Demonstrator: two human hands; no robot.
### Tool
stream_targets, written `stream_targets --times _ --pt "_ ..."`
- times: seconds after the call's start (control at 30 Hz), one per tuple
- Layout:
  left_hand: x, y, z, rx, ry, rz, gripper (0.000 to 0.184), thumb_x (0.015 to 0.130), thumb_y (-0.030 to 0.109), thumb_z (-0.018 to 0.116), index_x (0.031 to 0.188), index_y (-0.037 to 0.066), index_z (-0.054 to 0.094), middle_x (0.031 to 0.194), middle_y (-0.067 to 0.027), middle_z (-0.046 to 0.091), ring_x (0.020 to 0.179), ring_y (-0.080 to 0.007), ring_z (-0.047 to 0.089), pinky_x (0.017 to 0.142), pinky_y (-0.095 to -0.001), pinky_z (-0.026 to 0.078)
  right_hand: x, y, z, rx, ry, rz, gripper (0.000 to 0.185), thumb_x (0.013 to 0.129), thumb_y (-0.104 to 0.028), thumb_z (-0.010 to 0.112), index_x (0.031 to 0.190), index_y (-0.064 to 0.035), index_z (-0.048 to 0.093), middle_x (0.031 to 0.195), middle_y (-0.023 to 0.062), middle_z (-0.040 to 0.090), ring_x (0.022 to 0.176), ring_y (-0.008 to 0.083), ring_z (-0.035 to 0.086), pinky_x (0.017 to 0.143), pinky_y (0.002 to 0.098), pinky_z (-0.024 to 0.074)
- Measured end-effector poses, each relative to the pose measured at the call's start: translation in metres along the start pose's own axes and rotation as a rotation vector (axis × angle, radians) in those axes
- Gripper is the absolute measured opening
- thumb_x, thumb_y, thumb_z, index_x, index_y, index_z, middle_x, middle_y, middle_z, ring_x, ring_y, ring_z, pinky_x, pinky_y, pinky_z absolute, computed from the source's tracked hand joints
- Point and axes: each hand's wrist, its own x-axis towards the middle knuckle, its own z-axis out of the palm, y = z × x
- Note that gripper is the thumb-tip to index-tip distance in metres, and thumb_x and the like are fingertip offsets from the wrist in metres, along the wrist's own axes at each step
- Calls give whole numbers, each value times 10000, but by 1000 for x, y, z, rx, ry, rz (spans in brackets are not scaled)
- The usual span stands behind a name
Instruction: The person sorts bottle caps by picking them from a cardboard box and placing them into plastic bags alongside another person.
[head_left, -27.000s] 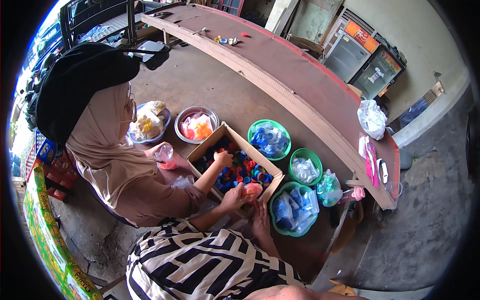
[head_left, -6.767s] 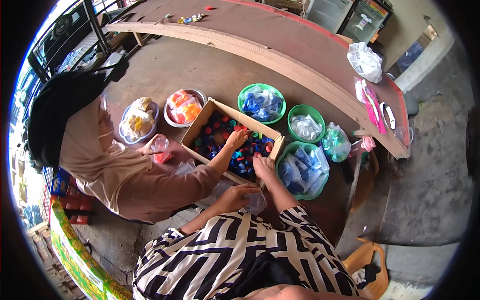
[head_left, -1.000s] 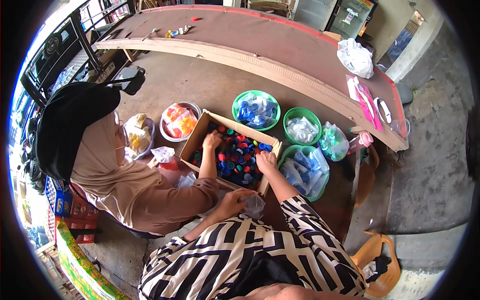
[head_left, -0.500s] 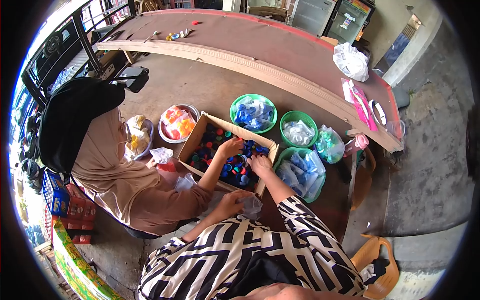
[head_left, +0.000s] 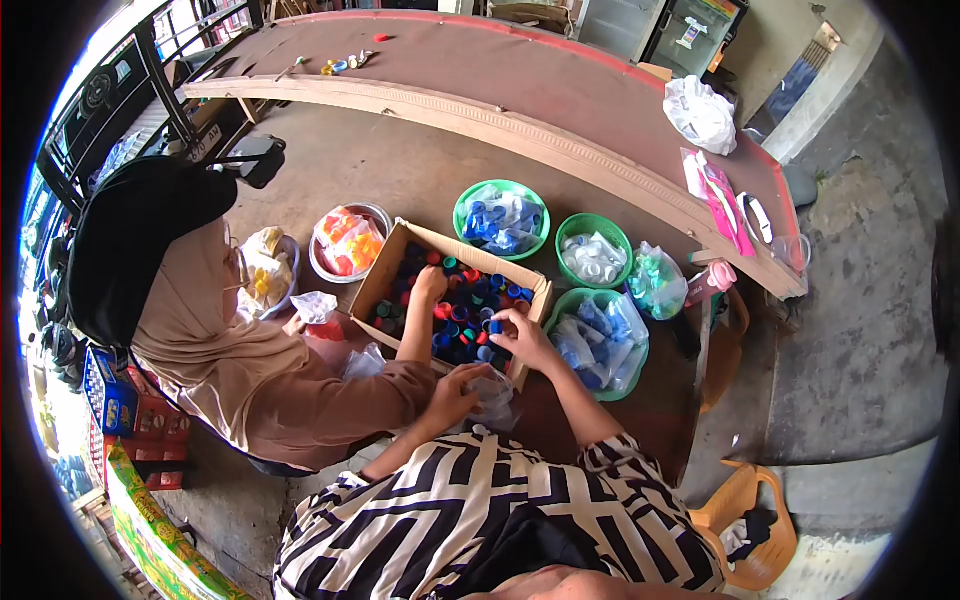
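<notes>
A cardboard box [head_left: 536,306] full of loose plastic bottle caps [head_left: 462,318], mostly blue with red and green ones, stands in front of me. Over its right part, my right hand [head_left: 524,338] pinches a blue bottle cap [head_left: 495,327] between thumb and fingers. My left hand [head_left: 455,397] is closed on a clear plastic bag [head_left: 490,402] just below the box's near edge. What lies inside that bag is hard to see. A co-worker's hand [head_left: 430,286] reaches into the left half of the same box.
Green basins [head_left: 545,222] with bagged blue and white caps stand behind and right of the box. A metal bowl [head_left: 318,262] holds bagged orange and red caps. The co-worker [head_left: 190,290] sits at left. A long brown table [head_left: 480,60] runs behind; an orange chair [head_left: 775,560] stands lower right.
My right hand has drawn back slightly toward me and lifted, now with a blue cap in its fingers. My left hand raised the bag a little. The co-worker's hand moved left within the box.
</notes>
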Motion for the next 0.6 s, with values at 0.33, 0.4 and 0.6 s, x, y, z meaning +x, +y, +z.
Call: stream_targets --times 0.33,0.4,0.6 --pt "8 5 1 34 -113 -95 526 755 -101 480 1271 -16 540 1321 -109 484 752 -135 661 649 -242 569 -40 -28 -14 72 18 54 295 826 -125 696 1097 -29 630 1015 105 609 920 229 614 794 328 500" --pt "8 3 4 48 -121 -77 534 740 -96 486 1262 -4 552 1303 -114 509 717 -136 661 628 -249 560 -19 -9 -15 -137 129 -59 203 825 -100 653 1007 -13 633 955 116 618 927 253 626 786 346 500" --pt "10 1 4 105 -145 -40 549 714 -86 496 1247 22 572 1256 -132 556 675 -146 659 627 -272 553 25 31 11 -824 -42 -55 99 754 -90 619 807 -44 689 901 115 648 871 287 629 759 402 494"
